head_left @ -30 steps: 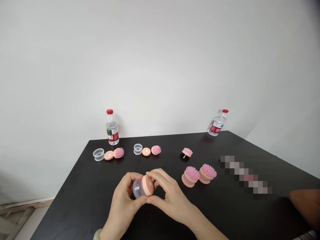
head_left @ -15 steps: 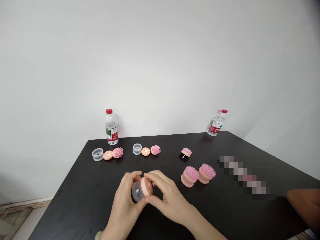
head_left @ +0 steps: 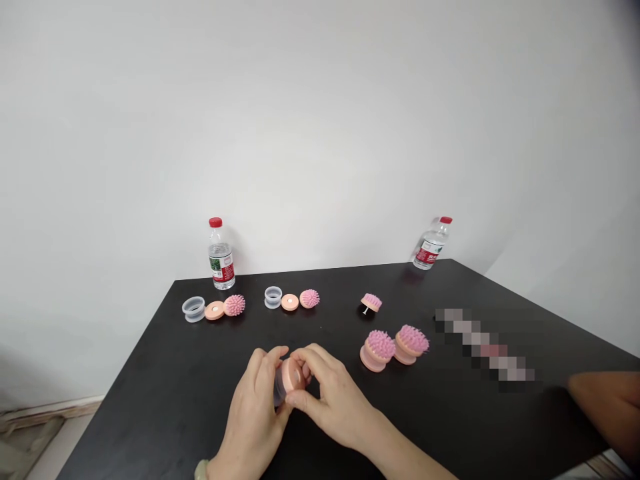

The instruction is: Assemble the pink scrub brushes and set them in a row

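My left hand [head_left: 255, 407] is closed around a translucent plastic cup [head_left: 279, 389], much of which its fingers hide. A round peach cap [head_left: 293, 375] sits against the cup's right end. My right hand [head_left: 327, 393] grips this cap by its rim, thumb below and fingers above. Both parts are held tilted over the near middle of the table. To the right of my hands stand two round scrub brushes [head_left: 377, 350] with pink bristles and peach bodies, side by side. A loose pink brush head [head_left: 371, 303] with a white stem lies farther back.
On the black table [head_left: 165, 393], two groups each hold a translucent cup [head_left: 194, 309], a peach cap [head_left: 215, 310] and a pink brush head [head_left: 235, 305]. Water bottles [head_left: 222, 263] stand near the wall. A pixelated strip [head_left: 493, 350] and another person's arm [head_left: 607, 407] are at right.
My left fingers have wrapped further over the translucent cup, hiding more of it. The cap has turned slightly in my right hand. The view has shifted a little.
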### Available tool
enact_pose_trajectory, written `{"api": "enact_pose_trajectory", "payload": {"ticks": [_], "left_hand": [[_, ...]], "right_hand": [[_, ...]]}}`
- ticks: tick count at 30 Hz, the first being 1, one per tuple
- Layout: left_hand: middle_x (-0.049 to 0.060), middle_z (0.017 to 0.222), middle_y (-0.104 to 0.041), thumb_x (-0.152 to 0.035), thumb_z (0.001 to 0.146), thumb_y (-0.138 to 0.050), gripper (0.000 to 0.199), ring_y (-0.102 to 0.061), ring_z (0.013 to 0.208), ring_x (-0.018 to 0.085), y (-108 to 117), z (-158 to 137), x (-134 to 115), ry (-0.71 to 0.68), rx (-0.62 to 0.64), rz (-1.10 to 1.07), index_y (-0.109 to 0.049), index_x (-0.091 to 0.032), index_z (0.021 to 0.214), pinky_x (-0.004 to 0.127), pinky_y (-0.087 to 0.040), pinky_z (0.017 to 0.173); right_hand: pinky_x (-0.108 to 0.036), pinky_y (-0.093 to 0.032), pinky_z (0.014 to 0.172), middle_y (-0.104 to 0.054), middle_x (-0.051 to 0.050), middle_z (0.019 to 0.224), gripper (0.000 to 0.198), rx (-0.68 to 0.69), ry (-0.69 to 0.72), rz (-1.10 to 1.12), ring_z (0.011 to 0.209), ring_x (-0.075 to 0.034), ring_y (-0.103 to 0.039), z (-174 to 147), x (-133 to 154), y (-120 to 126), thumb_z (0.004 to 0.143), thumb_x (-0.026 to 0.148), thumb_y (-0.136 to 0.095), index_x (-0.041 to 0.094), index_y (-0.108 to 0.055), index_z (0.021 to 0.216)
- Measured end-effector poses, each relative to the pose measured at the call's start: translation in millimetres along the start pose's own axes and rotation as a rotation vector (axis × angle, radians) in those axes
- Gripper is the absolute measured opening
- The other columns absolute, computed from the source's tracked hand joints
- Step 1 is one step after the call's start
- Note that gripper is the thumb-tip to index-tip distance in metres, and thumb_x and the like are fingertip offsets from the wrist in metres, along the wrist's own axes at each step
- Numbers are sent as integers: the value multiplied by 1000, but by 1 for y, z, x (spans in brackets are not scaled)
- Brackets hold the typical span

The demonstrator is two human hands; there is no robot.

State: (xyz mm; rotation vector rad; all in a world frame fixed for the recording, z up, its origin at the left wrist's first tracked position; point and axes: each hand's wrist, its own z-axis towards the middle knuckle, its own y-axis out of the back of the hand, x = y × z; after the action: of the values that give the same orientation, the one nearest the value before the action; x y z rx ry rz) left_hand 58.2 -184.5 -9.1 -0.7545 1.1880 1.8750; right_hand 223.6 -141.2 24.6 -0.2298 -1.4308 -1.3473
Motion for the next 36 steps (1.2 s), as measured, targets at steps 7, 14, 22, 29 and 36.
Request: {"api": "enact_pose_trajectory", "payload": {"ticks": [7, 14, 22, 29, 36], "left_hand": [[9, 110, -61, -24, 83, -68, 53, -65, 97, 28, 1, 5, 3, 125, 83, -83, -54, -24, 134, 41, -52, 86], [4, 100, -69, -36, 75, -75, 39, -65, 91, 26, 7, 14, 13, 356, 82, -354, -60, -23, 109, 34, -50, 80], [5, 108, -70, -43, 68, -82, 57, -62, 102, 26, 6, 14, 16, 494, 83, -616, -61, -23, 117, 32, -48, 86], [2, 95, -68, -36, 67, -88, 45, -59, 94, 19, 16, 14, -3, 623, 135, -897, -71, -22, 106, 28, -47, 87], [3, 86, -66, -36, 69, -89, 35, -62, 84, 16, 14, 19, -8, 736, 97, -1155, -75, -17, 94, 31, -54, 85]], "right_hand": [[-35, -56, 76, -65, -2, 99, 46, 2, -112, -18, 86, -21, -64, 5, -15, -2, 71, 24, -85, 23, -63, 111], [-36, -58, 89, -60, -9, 124, 32, -325, -175, -319, 109, -22, -64, 22, -43, 50, 92, 28, -63, 21, -59, 123], [-50, -53, 97, -59, -12, 134, 37, -215, -607, -579, 117, -28, -62, 66, -91, 135, 97, 33, -65, 17, -59, 130], [-44, -58, 89, -63, -9, 127, 31, -26, -780, -586, 106, -24, -67, 87, -118, 147, 99, 32, -63, 18, -60, 126], [-43, -57, 90, -64, -9, 125, 30, -151, -520, -469, 107, -24, -66, 70, -84, 139, 96, 29, -67, 17, -61, 123]]}}
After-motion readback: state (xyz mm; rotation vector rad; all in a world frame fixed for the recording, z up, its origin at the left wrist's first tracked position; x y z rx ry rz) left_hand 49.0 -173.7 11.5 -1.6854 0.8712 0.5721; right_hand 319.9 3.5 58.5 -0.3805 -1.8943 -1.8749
